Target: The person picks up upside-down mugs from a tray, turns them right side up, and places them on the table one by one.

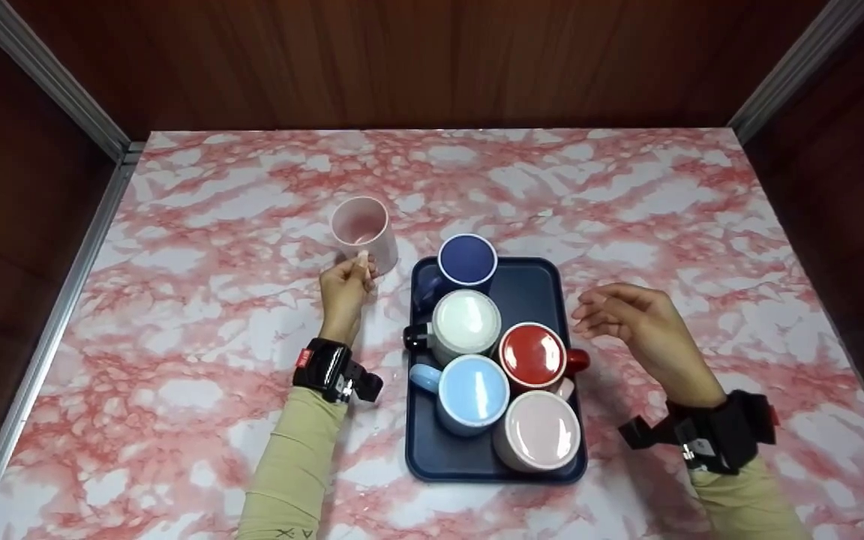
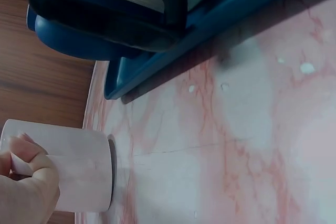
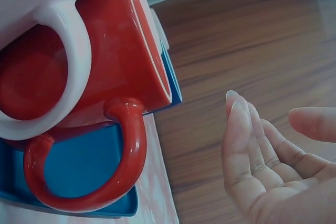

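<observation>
A pale pink mug stands upright on the table, its opening facing up, just left of the tray's far end. My left hand pinches its handle between thumb and fingers; in the left wrist view that hand covers most of the handle. On the dark blue tray are a navy mug, a white mug with a black handle, a red mug, a light blue mug and a second pink mug. My right hand hovers right of the tray, near the red mug, fingers loosely extended and holding nothing.
The table has a red and white marbled top. Brown wood panels enclose it at the back and sides, with metal rails along the sides. Red and black mug handles stick out over the tray's edges.
</observation>
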Tool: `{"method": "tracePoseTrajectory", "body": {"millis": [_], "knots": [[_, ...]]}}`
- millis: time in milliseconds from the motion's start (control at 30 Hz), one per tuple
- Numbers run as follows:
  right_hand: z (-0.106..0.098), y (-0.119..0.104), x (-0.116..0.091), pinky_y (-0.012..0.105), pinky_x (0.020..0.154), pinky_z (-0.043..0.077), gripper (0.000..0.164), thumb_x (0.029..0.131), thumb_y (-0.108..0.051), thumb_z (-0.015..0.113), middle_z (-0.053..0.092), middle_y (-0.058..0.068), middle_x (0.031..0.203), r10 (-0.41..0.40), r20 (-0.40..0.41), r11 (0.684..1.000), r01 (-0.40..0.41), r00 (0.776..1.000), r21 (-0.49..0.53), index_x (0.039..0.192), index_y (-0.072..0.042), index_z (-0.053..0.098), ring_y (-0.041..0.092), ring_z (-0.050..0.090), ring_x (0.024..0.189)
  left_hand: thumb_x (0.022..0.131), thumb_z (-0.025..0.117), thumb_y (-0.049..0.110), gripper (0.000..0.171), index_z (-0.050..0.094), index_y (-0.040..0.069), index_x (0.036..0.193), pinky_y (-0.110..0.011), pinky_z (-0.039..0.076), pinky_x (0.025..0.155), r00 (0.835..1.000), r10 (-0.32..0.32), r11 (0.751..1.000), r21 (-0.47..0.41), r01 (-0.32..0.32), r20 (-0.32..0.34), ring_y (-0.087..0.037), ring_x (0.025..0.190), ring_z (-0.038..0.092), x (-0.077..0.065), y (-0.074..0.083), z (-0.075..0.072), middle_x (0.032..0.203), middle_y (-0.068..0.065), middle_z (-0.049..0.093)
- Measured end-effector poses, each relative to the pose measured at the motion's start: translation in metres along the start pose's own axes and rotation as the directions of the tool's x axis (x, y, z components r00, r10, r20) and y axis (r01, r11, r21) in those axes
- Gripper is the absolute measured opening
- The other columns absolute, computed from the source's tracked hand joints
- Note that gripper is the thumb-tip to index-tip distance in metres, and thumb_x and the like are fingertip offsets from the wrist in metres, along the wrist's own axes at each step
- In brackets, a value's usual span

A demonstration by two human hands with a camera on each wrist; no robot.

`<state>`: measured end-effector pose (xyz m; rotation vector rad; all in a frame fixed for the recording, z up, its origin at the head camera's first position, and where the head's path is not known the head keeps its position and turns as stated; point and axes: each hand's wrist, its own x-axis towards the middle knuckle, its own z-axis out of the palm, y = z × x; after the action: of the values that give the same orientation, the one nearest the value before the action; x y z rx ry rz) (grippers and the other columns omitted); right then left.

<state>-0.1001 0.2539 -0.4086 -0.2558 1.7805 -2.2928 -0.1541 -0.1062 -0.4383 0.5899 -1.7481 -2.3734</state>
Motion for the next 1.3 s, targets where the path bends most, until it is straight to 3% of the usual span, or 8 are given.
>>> {"method": "tracePoseTrajectory", "body": {"millis": [100,267,367,600,733,867,1133,1300], "knots": [[-0.011,0.009,0.003,0.038,0.068,0.053,0.027,0.092,-0.004,0.053,0.061,0.025,0.095,-0.013,0.043,1.000,0.012,0.999,0.024,0.110,0.015,0.055,0.030,0.062,0.079,0.092,0.048,-0.004,0.021,0.056,-0.022,0.098,-0.015,0.043,0.053,1.000,0.004,1.000,0.016,-0.004,0.004,-0.010,0.063,0.053,0.001,0.000,0.001,0.087,-0.022,0.058],[0.027,-0.024,-0.008,0.033,0.066,0.053,0.028,0.088,-0.011,0.061,0.063,0.016,0.088,0.047,-0.073,0.998,-0.051,0.996,-0.046,0.103,0.013,0.058,0.022,0.063,0.074,0.091,0.048,-0.004,0.021,0.057,-0.022,0.097,-0.016,0.045,0.055,1.000,0.021,0.998,0.052,-0.021,-0.001,-0.010,0.063,0.054,0.003,-0.002,0.002,0.088,-0.025,0.058],[0.038,-0.032,-0.011,0.032,0.066,0.053,0.022,0.089,-0.005,0.058,0.063,0.014,0.085,0.074,-0.117,0.996,-0.079,0.990,-0.040,0.101,0.013,0.059,0.021,0.062,0.072,0.092,0.047,-0.004,0.021,0.056,-0.022,0.100,-0.019,0.049,0.061,1.000,0.011,0.999,0.053,-0.011,0.004,-0.011,0.065,0.055,0.005,-0.002,0.003,0.088,-0.022,0.058],[0.037,-0.031,-0.012,0.031,0.066,0.053,0.024,0.090,-0.006,0.057,0.063,0.012,0.086,0.092,-0.131,0.994,-0.100,0.987,-0.050,0.104,0.014,0.057,0.020,0.062,0.072,0.094,0.045,-0.002,0.025,0.053,-0.019,0.109,-0.025,0.050,0.076,0.999,-0.043,0.997,0.065,0.041,0.027,-0.032,0.088,0.060,0.008,0.001,0.002,0.097,-0.027,0.057],[0.038,-0.030,-0.012,0.032,0.066,0.053,0.024,0.090,-0.006,0.057,0.064,0.013,0.083,0.093,-0.132,0.994,-0.100,0.987,-0.044,0.102,0.015,0.057,0.021,0.063,0.071,0.094,0.043,-0.003,0.024,0.053,-0.020,0.107,-0.027,0.050,0.078,0.999,-0.028,0.998,0.051,0.025,0.045,-0.036,0.092,0.059,0.008,0.002,0.002,0.098,-0.030,0.056],[0.038,-0.030,-0.013,0.032,0.066,0.053,0.022,0.089,-0.006,0.058,0.064,0.015,0.081,0.092,-0.120,0.994,-0.099,0.988,-0.049,0.100,0.013,0.059,0.022,0.063,0.071,0.095,0.043,0.000,0.025,0.054,-0.019,0.106,-0.032,0.049,0.081,0.998,-0.026,0.994,0.104,0.020,0.059,-0.040,0.095,0.057,0.008,0.003,0.002,0.104,-0.032,0.056],[0.038,-0.028,-0.012,0.032,0.067,0.052,0.024,0.089,-0.005,0.058,0.063,0.016,0.080,0.087,-0.119,0.993,-0.095,0.989,-0.065,0.101,0.016,0.057,0.022,0.062,0.070,0.097,0.045,0.011,0.028,0.058,-0.011,0.108,-0.028,0.050,0.076,0.997,-0.047,0.968,0.250,0.031,0.056,-0.032,0.094,0.055,0.008,0.003,0.000,0.107,-0.024,0.060],[0.038,-0.029,-0.011,0.031,0.067,0.052,0.027,0.089,-0.007,0.058,0.063,0.015,0.081,0.090,-0.113,0.991,-0.100,0.989,-0.084,0.102,0.016,0.056,0.021,0.062,0.071,0.095,0.046,0.010,0.025,0.060,-0.007,0.109,-0.025,0.046,0.071,1.000,0.020,0.934,0.357,-0.019,0.003,-0.023,0.080,0.053,0.004,0.002,0.001,0.099,-0.020,0.060]]}}
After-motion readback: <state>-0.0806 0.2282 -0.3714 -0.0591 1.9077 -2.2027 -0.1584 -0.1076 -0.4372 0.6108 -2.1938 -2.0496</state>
